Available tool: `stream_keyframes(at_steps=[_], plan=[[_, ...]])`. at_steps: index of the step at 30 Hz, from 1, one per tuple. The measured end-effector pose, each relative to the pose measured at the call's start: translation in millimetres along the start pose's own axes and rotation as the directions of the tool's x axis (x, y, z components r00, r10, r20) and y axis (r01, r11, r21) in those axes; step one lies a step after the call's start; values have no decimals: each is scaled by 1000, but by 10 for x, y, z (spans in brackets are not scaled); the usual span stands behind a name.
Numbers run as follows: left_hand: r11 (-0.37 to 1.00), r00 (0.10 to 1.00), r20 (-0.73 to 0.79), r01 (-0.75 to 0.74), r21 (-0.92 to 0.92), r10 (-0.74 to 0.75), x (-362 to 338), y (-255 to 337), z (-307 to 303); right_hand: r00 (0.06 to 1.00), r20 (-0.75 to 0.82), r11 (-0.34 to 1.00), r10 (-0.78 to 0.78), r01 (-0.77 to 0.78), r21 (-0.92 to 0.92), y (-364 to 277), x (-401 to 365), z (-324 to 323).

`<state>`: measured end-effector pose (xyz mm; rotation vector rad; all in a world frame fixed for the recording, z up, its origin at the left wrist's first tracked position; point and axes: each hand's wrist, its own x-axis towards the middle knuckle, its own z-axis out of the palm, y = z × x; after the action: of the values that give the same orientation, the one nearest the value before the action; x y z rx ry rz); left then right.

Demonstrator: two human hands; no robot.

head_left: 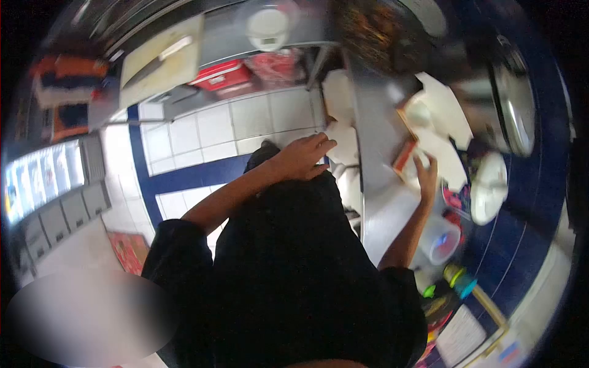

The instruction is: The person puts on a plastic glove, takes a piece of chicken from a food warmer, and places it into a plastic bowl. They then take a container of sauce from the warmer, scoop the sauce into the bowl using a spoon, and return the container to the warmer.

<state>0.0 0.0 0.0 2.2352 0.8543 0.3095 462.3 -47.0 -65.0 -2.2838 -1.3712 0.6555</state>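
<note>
My left hand (307, 156) is held in front of my body near the counter's edge, fingers loosely curved and apart, with no object visible in it. My right hand (426, 173) reaches over the steel counter (383, 122) to a small cardboard box (403, 157) with a white inside. Its thumb and fingers are bent and apart over the box's open white flap (446, 161). Whether they touch the card is blurred. A second open box (420, 115) sits just beyond, with something pale and round inside.
A large metal pot (515, 110) stands behind the boxes. Nearby are a white oval lid or dish (489, 188) and a translucent container (443, 241). Across the tiled floor (248, 116), another counter holds a cutting board with a knife (150, 70) and a white scale (268, 27).
</note>
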Motion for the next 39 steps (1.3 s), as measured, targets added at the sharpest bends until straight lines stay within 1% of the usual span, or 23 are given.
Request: stream_keyframes(at_steps=[2,3,4,6,7,9,11,13,14,15,16,17,18,19,20,21,22,24,31,33,34,37,39], plan=[[998,995,-81,54,16,-53,-80,31,151,984,42,978,-172,166,125,142,-71,-12],[992,988,-125,81,-98,-93,-158,-202,22,961,20,958,-277,274,78,-243,-153,-158],[987,977,-146,147,-71,-157,-283,-449,-239,974,3,954,-227,222,201,-325,-81,281],[975,956,-211,177,-131,-202,-307,-611,-437,970,-121,971,-211,222,92,-55,12,390],[974,945,-246,190,-125,-216,-356,-734,-536,933,-234,962,-274,267,-62,42,68,486],[973,921,-320,191,-127,-222,-424,-988,-649,987,-59,986,153,-156,-52,-11,98,333],[966,882,-396,231,-113,-257,-543,-1275,-838,892,-448,883,-56,-165,-439,-929,-341,290],[957,834,-472,268,-108,-287,-703,-1638,-1066,696,-684,784,-218,-292,-547,-1213,-363,466],[953,809,-507,281,-110,-297,-819,-1839,-1208,658,-694,845,-291,-163,-509,-1385,-343,542],[951,787,-537,285,-118,-303,-925,-2018,-1346,684,-720,986,-122,0,-167,-2076,-405,722],[944,763,-562,306,-121,-319,-1028,-2118,-1560,778,-622,988,-85,-17,-156,-2211,-223,896],[935,743,-578,332,-121,-339,-1127,-2307,-1683,812,-503,950,-296,196,-243,-2713,-156,1106],[928,745,-555,330,-173,-369,-1205,-2432,-1851,935,-308,979,-176,199,46,-3033,-24,1399],[917,749,-530,328,-225,-398,-1260,-2525,-2024,819,-450,919,-356,395,-7,-3433,143,1819],[934,744,-566,287,-212,-356,-1307,-2613,-2133,936,-272,891,-224,310,333,-3791,292,2090],[949,737,-598,247,-194,-314,-1341,-2692,-2234,994,-77,790,-79,109,603,-4153,440,2358],[961,736,-618,207,-184,-277,-1367,-2741,-2328,997,38,850,-68,38,525,-4450,590,2462],[957,773,-566,224,-182,-288,-1426,-2821,-2437,998,-69,925,-1,27,380,-4647,868,2767],[932,788,-499,280,-232,-361,-1505,-2892,-2558,993,-1,875,119,-105,473,-4871,1017,2925],[930,777,-511,282,-237,-366,-1470,-2934,-2538,966,-248,997,-74,71,-21,-4904,929,2785],[932,763,-535,285,-225,-362,-1453,-2951,-2526,927,-307,951,-216,129,-280,-4988,847,2731],[923,677,-650,371,-105,-346,-1416,-3107,-2618,891,-403,964,-210,258,68,-5538,540,2465],[886,627,-740,455,92,-246,-1369,-3248,-2776,901,-237,834,-362,427,348,-5542,579,2831]])
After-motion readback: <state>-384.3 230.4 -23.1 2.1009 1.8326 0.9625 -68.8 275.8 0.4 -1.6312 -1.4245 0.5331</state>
